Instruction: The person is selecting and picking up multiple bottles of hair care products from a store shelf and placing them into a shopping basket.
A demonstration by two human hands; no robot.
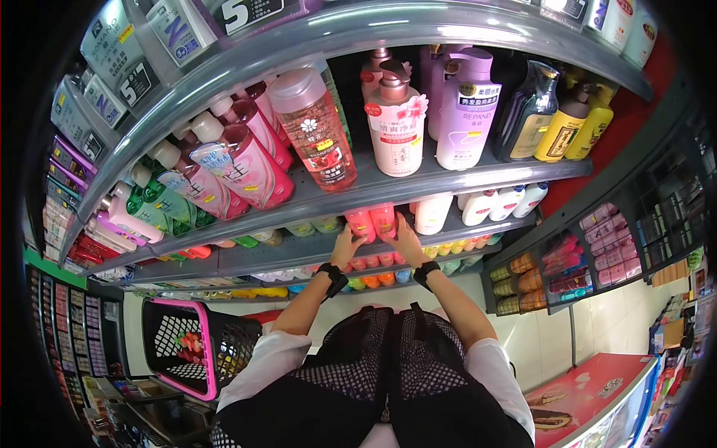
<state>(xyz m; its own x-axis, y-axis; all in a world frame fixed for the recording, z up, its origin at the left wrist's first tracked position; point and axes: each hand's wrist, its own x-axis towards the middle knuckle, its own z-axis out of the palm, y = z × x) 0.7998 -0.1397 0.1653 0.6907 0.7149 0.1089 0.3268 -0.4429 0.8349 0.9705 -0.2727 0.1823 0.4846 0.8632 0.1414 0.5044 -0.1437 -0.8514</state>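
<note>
Both arms reach forward to a lower shelf. My left hand is closed around the outer side of a red-pink bottle. A second red-pink bottle stands right beside it, with my right hand closed around its outer side. The two bottles are upright and side by side, and their tops are hidden under the shelf above. White bottles stand just right of my right hand. To the left of my left hand are green-toned bottles.
Overhead, a shelf carries a clear reddish shampoo bottle, a pink pump bottle and a purple bottle. A black basket with a pink rim stands on the floor at left. A red chest is at lower right.
</note>
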